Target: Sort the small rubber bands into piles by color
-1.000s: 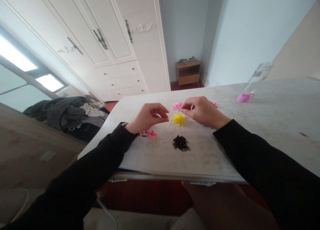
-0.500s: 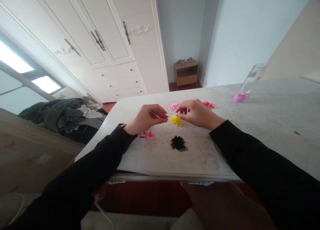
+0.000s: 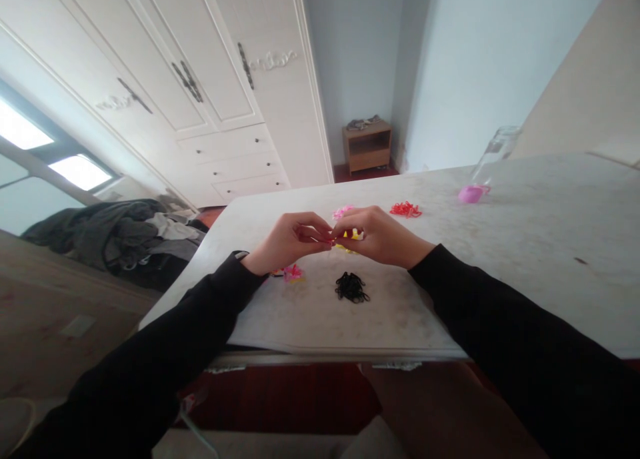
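No brand, label or legible writing anywhere on show. Fingertips of left hand point(image 3: 287, 241) and right hand point(image 3: 380, 234) meeting over a white, faintly mottled table point(image 3: 500, 266), both hands curled with thumb and forefinger pinched close; anything held between them too small to tell. Directly beneath and partly hidden by the knuckles, a yellow pile of small elastic bands point(image 3: 354, 235). Just behind, a pale pink pile point(image 3: 343, 211); farther right, well apart, a red pile point(image 3: 405, 210). Nearer the table's front edge, a black tangle of loops point(image 3: 351, 288), and by the left wrist a mixed pink-and-yellow cluster point(image 3: 291, 273). Far right, a clear glass jar point(image 3: 493, 154) lying tipped, pink lid point(image 3: 469, 193) against the tabletop. Broad bare surface open to the right; front edge close beneath the black-sleeved forearms.
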`<state>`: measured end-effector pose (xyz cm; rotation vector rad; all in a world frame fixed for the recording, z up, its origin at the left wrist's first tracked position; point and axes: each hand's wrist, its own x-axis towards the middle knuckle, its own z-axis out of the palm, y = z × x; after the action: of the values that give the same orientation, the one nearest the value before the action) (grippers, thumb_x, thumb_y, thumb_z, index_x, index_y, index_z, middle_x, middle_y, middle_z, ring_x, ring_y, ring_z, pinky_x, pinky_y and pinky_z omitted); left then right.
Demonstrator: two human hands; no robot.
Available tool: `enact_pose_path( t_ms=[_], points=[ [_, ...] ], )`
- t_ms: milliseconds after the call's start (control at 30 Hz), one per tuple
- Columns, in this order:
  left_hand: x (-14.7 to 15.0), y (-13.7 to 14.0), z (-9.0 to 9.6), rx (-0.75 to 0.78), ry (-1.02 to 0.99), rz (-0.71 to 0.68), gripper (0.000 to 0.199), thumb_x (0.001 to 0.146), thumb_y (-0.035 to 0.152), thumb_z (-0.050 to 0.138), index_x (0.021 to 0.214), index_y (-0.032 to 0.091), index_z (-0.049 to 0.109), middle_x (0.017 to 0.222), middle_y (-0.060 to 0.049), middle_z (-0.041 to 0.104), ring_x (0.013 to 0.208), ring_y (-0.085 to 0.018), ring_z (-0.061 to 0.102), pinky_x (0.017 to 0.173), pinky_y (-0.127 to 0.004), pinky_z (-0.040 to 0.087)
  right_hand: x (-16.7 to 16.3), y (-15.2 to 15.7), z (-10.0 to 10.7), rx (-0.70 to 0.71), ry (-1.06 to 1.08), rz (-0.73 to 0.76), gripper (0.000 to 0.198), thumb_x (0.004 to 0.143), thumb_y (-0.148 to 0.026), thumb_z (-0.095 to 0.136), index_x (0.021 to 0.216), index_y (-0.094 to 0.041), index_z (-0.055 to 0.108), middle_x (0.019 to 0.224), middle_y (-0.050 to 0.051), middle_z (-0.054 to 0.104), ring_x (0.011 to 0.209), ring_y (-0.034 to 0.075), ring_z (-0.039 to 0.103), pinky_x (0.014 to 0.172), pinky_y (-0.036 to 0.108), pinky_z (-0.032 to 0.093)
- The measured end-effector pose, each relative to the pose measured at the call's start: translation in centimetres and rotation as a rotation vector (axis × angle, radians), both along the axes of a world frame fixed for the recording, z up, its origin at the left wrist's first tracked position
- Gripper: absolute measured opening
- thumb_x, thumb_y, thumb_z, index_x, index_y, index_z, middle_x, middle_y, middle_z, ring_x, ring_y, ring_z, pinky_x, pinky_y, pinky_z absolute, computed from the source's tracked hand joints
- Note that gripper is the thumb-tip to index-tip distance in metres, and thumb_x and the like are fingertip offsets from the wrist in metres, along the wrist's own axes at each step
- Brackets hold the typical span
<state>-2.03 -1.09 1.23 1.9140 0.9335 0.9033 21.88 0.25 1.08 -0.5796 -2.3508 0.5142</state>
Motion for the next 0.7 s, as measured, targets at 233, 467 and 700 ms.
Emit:
enact_pose_path(
  t_ms=[233,467,700],
  points=[
    [0.1,-0.1,0.1,0.038,0.029,-0.001,0.021,0.078,0.025,0.089,0.092,0.016,0.075,0.087,-0.006,0.084,0.081,-0.019,0.083,0.077,-0.028,0.07,-0.1,-0.2,0.0,0.008,0.027,-0.027,0.015,0.089,-0.01,0.064,0.08,-0.016,0.076,0.078,0.004,0.072,0.075,0.015,0.06,0.075,0.031,0.044],
    [-0.3,0.3,-0.1,0.044,0.037,0.051,0.025,0.079,0.032,0.091,0.089,0.016,0.074,0.084,-0.008,0.084,0.081,-0.021,0.084,0.077,-0.029,0.071,2.6,0.9,1.7,-0.124,0.051,-0.237,0.011,0.084,-0.017,0.069,0.084,-0.017,0.08,0.082,0.006,0.077,0.072,0.016,0.062,0.071,0.033,0.048],
    [-0.7,0.6,-0.1,0.047,0.071,0.125,0.029,0.078,0.037,0.092,0.086,0.016,0.073,0.082,-0.008,0.082,0.08,-0.022,0.084,0.07,-0.026,0.068,10.5,4.6,2.3,-0.116,0.11,-0.796,0.006,0.078,-0.019,0.073,0.075,-0.021,0.078,0.077,0.007,0.076,0.076,0.022,0.067,0.076,0.037,0.051]
  ],
)
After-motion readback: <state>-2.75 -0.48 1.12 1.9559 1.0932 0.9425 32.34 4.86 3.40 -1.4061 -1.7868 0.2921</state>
